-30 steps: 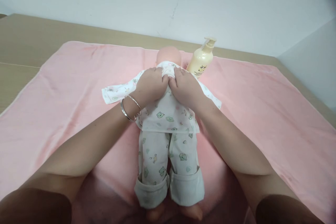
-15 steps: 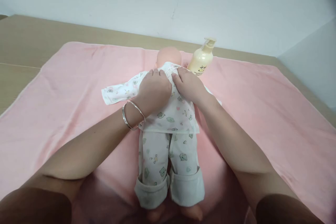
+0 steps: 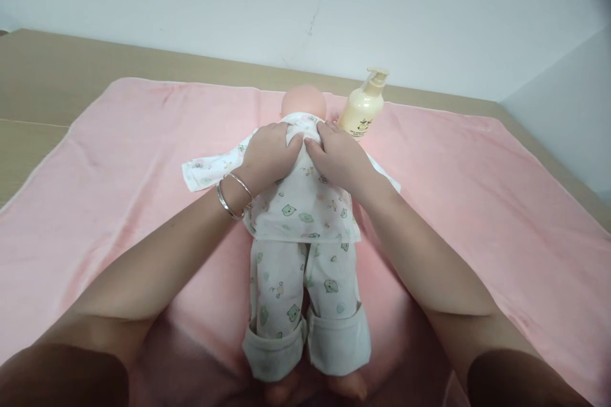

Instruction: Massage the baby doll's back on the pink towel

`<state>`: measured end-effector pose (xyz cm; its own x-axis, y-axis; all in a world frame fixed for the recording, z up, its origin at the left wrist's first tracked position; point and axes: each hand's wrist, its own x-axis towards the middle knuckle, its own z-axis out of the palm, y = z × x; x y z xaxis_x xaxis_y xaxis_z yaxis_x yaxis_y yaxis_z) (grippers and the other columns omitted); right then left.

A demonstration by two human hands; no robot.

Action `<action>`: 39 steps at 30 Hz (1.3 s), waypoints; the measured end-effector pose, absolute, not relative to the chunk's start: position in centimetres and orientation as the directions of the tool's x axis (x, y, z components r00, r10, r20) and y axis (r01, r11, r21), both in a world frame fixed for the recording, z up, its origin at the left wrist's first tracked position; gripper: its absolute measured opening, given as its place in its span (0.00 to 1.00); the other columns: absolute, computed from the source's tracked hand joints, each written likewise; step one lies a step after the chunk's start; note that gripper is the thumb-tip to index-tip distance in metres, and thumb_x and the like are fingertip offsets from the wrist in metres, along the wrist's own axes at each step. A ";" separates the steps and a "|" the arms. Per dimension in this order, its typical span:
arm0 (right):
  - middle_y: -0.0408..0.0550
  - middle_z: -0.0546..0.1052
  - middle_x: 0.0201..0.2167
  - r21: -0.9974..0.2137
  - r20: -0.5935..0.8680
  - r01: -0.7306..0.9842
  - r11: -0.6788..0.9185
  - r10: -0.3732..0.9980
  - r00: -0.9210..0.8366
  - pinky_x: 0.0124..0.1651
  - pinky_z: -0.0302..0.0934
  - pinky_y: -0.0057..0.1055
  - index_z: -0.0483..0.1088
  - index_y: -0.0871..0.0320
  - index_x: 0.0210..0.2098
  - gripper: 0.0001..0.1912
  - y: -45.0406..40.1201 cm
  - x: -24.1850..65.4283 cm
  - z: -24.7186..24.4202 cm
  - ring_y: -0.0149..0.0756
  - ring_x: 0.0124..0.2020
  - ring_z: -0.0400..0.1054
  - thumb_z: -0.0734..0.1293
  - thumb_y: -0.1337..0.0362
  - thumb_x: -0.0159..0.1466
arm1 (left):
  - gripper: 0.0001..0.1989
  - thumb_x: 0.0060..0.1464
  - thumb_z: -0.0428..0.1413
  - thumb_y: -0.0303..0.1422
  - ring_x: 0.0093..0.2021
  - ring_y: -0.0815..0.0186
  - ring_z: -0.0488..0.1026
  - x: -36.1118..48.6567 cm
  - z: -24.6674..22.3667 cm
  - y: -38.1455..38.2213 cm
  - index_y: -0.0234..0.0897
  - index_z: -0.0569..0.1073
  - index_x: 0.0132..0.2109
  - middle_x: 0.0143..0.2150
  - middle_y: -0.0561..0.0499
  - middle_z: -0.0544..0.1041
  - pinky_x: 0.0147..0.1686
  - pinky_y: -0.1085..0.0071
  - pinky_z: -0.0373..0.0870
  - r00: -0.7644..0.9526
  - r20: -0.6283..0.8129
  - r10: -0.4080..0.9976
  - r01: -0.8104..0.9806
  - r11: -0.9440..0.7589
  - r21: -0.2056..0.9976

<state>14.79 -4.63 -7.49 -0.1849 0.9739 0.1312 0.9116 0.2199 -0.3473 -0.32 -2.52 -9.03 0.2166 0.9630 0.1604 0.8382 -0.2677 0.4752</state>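
A baby doll (image 3: 304, 102) lies lengthwise before me, no face showing, in a white printed shirt (image 3: 305, 210) and matching trousers (image 3: 281, 280) with turned-up cuffs. My left hand (image 3: 272, 151), with two bangles (image 3: 228, 196) at the wrist, rests on the upper left of the shirt, thumb stretched toward the middle. On the upper right lies my right hand (image 3: 341, 156), its thumb apart from the fingers and close to the left thumb. Both hands are open against the cloth; the left fingertips are partly hidden. The shirt's sleeves spread out to either side.
Just beyond my right hand stands a pale yellow pump bottle (image 3: 363, 105). A pink blanket (image 3: 453, 203) lies under the doll, over a wooden surface (image 3: 57, 70). Behind rises a white wall (image 3: 214, 6) with a crack.
My left hand has shifted left from the shirt's middle, and its curled fingers have opened out with the thumb extended. My right hand stays near the right shoulder, its thumb slightly lower.
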 end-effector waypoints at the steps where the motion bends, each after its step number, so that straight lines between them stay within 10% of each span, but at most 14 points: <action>1: 0.69 0.72 0.62 -0.353 0.164 0.907 0.229 0.970 -0.181 0.67 0.62 0.57 0.68 0.68 0.58 0.23 -4.5 14.9 -7.5 0.59 0.66 0.64 0.55 0.59 0.73 | 0.21 0.66 0.43 0.41 0.45 0.55 0.75 -0.5 -8.8 -2.4 0.32 0.76 0.46 0.47 0.39 0.80 0.52 0.58 0.73 0.220 0.150 0.964 0.837 -0.265 0.478; 6: 0.60 0.61 0.72 -0.369 0.391 0.857 0.359 0.897 -0.207 0.75 0.51 0.58 0.62 0.62 0.67 0.27 -4.5 14.6 -8.8 0.52 0.76 0.51 0.56 0.64 0.70 | 0.18 0.63 0.49 0.36 0.59 0.56 0.75 -2.3 -6.5 -1.9 0.35 0.77 0.53 0.57 0.43 0.80 0.62 0.59 0.70 0.088 0.268 0.959 0.786 -0.232 0.573; 25: 0.59 0.59 0.73 -0.307 0.312 0.851 0.426 0.890 -0.333 0.74 0.49 0.67 0.71 0.59 0.55 0.16 -5.4 14.1 -7.9 0.64 0.77 0.43 0.60 0.62 0.72 | 0.15 0.60 0.56 0.32 0.57 0.58 0.78 -3.1 -3.2 -3.8 0.35 0.80 0.52 0.56 0.46 0.82 0.62 0.62 0.75 -0.025 0.373 0.927 0.624 -0.278 0.731; 31: 0.61 0.49 0.77 -0.318 0.191 0.848 0.425 0.905 -0.381 0.77 0.48 0.58 0.59 0.63 0.71 0.29 -5.4 14.5 -6.7 0.59 0.78 0.42 0.61 0.61 0.73 | 0.15 0.58 0.57 0.33 0.55 0.59 0.80 -1.9 -2.4 -5.9 0.37 0.82 0.49 0.53 0.49 0.84 0.60 0.60 0.77 0.003 0.435 0.901 0.600 -0.350 0.720; 39: 0.48 0.48 0.78 -0.461 0.512 0.826 0.326 0.857 -0.053 0.80 0.49 0.51 0.57 0.56 0.72 0.30 -5.2 19.9 -0.7 0.46 0.79 0.41 0.59 0.63 0.71 | 0.15 0.56 0.58 0.34 0.55 0.59 0.80 -0.1 -2.6 -6.8 0.39 0.81 0.50 0.51 0.47 0.84 0.59 0.58 0.78 0.100 0.202 0.974 0.305 -0.223 0.926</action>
